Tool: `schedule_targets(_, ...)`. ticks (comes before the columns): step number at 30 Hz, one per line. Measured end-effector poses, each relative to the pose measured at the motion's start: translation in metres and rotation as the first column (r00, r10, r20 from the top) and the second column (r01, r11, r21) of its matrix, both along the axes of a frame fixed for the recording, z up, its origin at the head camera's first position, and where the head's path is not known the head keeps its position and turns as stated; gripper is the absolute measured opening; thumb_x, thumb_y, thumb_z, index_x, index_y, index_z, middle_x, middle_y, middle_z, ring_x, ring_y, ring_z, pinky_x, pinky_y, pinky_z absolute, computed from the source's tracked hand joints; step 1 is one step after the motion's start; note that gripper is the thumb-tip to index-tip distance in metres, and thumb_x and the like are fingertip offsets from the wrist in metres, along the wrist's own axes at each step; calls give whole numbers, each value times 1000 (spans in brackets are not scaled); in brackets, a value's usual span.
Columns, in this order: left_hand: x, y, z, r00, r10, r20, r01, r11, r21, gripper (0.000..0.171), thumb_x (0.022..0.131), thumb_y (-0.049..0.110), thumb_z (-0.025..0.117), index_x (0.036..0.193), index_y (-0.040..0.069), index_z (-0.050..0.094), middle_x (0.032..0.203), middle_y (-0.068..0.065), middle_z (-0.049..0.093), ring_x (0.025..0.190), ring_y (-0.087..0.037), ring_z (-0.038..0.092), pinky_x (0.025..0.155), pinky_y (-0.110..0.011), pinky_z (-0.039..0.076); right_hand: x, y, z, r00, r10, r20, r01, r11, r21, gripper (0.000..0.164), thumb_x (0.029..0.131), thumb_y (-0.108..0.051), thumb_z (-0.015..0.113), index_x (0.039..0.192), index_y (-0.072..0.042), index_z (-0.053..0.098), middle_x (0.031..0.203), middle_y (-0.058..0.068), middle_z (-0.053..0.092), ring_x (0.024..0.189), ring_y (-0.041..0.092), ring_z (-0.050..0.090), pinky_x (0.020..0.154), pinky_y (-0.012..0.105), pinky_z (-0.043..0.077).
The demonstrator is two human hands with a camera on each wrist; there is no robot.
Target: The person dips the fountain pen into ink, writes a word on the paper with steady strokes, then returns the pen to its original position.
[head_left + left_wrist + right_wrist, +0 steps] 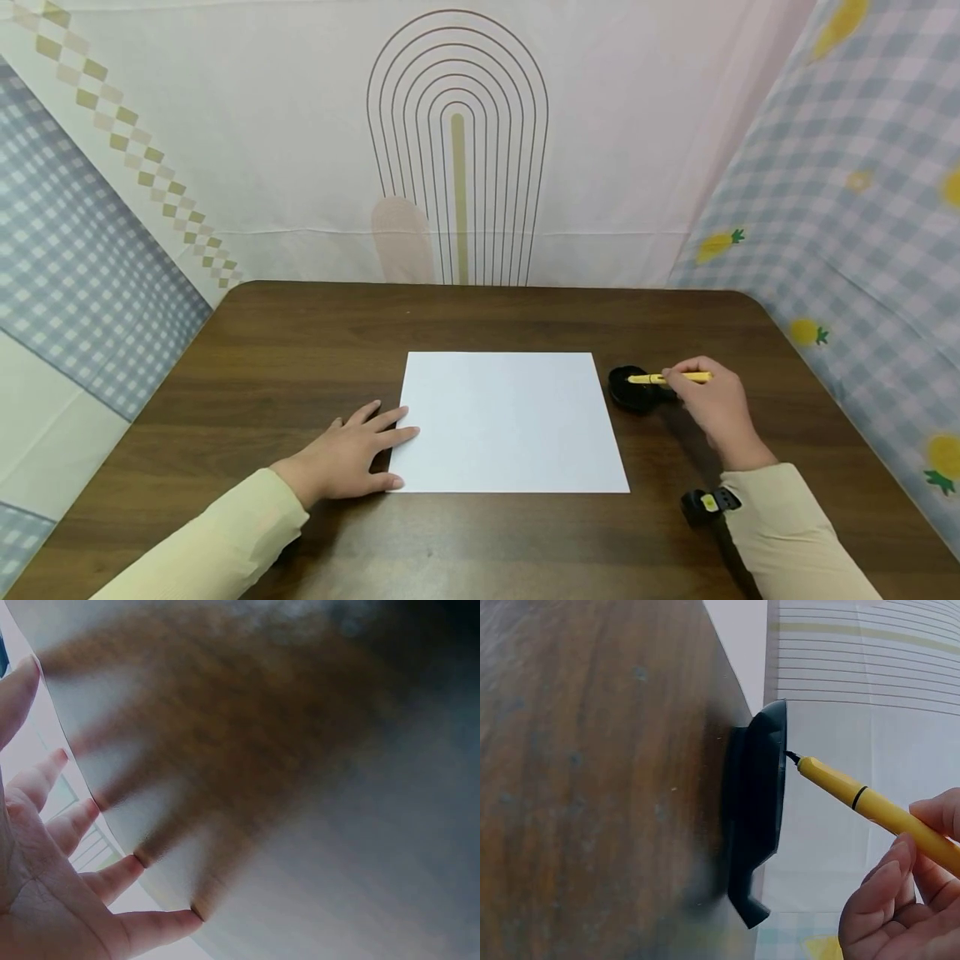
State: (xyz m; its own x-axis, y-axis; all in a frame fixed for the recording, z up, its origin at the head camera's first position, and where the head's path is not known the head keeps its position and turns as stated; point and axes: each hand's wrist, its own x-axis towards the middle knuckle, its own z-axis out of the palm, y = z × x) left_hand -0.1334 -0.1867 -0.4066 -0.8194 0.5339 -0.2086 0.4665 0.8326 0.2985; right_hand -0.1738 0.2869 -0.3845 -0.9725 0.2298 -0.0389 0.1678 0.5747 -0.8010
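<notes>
A blank white sheet of paper [510,421] lies on the brown table. My left hand [345,450] rests at its left edge with fingers spread, several fingertips touching the paper; the left wrist view shows the same hand [60,892] from the palm side. My right hand [712,404] pinches a yellow pen [855,796] between thumb and fingers. The pen's dark, pointed tip is at the rim of a small black dish [757,795], which stands right of the paper. Whether the tip touches the dish, I cannot tell.
The wooden table [337,325] has rounded far corners. Behind it hangs a white cloth [615,142] with arch lines. Checked cloths hang at both sides, the right cloth [847,250] with pineapple prints. A black wrist device [708,504] sits at my right cuff.
</notes>
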Motion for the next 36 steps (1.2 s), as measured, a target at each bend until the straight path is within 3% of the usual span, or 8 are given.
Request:
schedule_targets(8,0,1,1,1000,8,1,-8,1000,3,64,87,46,68,145,25,48,156,-6,32,141,-45,22,95,-77,27,-1,-8,9,999,-31,-26,31,999,-22,41,94,-39,59,112,-2,62,99,9,56,69,18,55,59,31,51)
schedule_targets(12,0,1,1,1000,12,13,-12,1000,9,64,87,45,69,144,24,48,156,-6,31,142,-46,22,95,-77,25,-4,-14,11,998,-42,-56,39,998,-47,39,93,-36,61,111,-1,63,94,7,56,68,16,55,58,29,51)
schedule_targets(22,-2,2,-2,1000,11,16,-11,1000,18,64,88,45,68,145,25,48,157,-6,30,142,-45,20,96,-77,24,-10,-29,14,994,2,-105,-12,996,-86,35,94,-30,61,110,2,65,86,2,60,68,15,56,59,28,52)
schedule_targets(32,-2,3,-3,1000,10,20,-11,1000,12,64,88,46,67,146,26,47,157,-5,29,143,-45,19,96,-77,23,-15,-45,17,994,61,-88,-69,994,-89,38,95,-30,60,114,2,65,87,9,63,72,15,59,64,27,54)
schedule_targets(36,-2,2,-4,1000,12,26,-12,1000,14,65,88,46,67,146,26,46,157,-5,28,143,-44,18,97,-77,23,-17,-52,18,994,83,-67,-89,993,-82,38,95,-32,60,114,0,66,90,13,64,77,22,60,67,30,54)
